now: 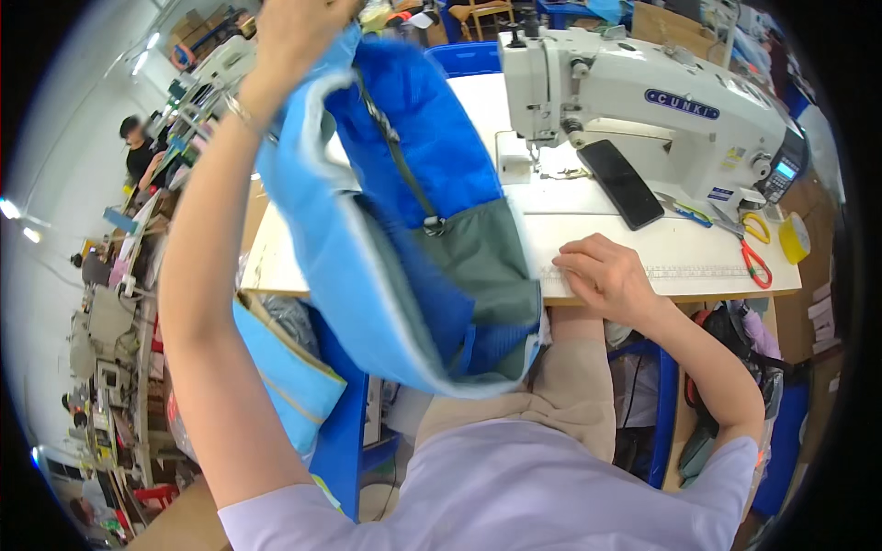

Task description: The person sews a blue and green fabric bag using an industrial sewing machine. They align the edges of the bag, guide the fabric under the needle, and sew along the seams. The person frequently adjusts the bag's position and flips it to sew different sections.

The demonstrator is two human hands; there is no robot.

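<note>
My left hand (299, 41) is raised at the top edge of the view, closed on the upper end of a light-blue fabric bag (322, 230). The bag hangs open from it, tilted, showing a bright-blue lining, a grey-green pocket panel and a dark strap with a buckle. Its lower end overhangs the table's front edge above my lap. My right hand (602, 278) rests at that edge beside the bag, over a ruler strip (698, 272). Its fingers are loosely bent and point left, with nothing seen in them.
A white sewing machine (634, 87) stands on the white table (560, 230). Near it lie a black phone (620, 184), blue-handled snips (691, 214), red-and-yellow scissors (749, 241) and a yellow tape roll (794, 239). Another blue fabric piece (294, 390) hangs at left. A person (140, 158) is far left.
</note>
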